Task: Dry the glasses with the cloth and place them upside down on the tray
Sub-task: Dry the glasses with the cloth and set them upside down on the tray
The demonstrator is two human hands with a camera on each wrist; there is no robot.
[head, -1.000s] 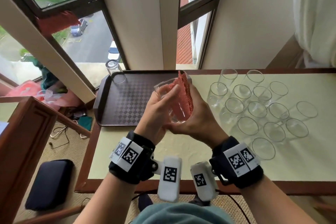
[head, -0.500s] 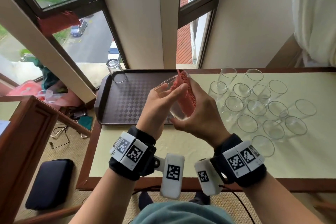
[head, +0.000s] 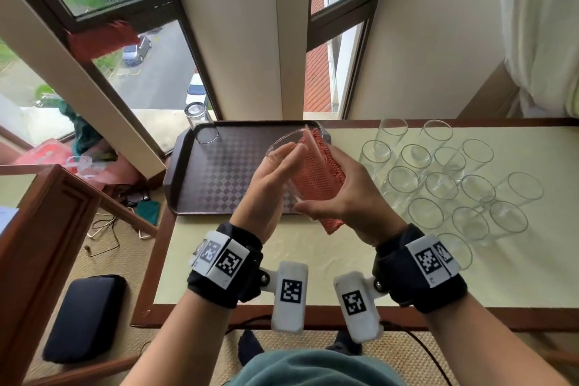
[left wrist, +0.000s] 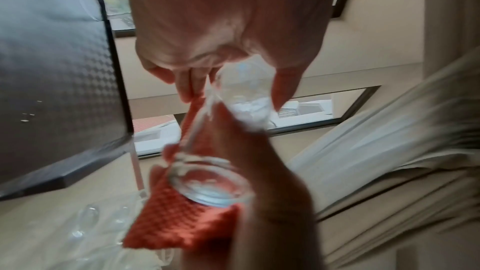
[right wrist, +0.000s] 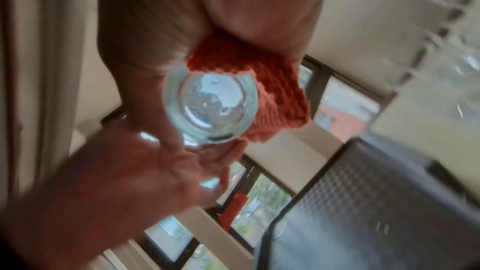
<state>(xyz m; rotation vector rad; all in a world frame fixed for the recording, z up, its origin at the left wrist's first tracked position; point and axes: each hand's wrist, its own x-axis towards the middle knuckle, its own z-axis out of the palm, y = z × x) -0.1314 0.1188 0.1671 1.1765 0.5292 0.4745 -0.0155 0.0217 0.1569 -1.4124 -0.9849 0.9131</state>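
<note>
A clear glass (head: 282, 143) is held tilted above the tray's right end, rim away from me. My left hand (head: 280, 166) grips it on the left, fingers and thumb near the rim (left wrist: 244, 81). On the glass's right side my right hand (head: 341, 197) holds the orange knitted cloth (head: 316, 178), thumb by the base. The round base (right wrist: 210, 106) faces the right wrist camera, with the cloth (right wrist: 275, 93) behind it. One glass (head: 200, 122) stands upside down in the far left corner of the dark checkered tray (head: 219, 172).
Several upright glasses (head: 438, 185) stand in rows on the right half of the cream table (head: 313, 260). Windows and a wall lie just behind the tray. A wooden unit (head: 40, 229) and a dark cushion (head: 84, 316) sit on the left, below the table.
The cloth has slid lower along the glass's side, and a corner now hangs below the base. My left fingers have stretched up toward the rim. Both hands stay above the tray's right end.
</note>
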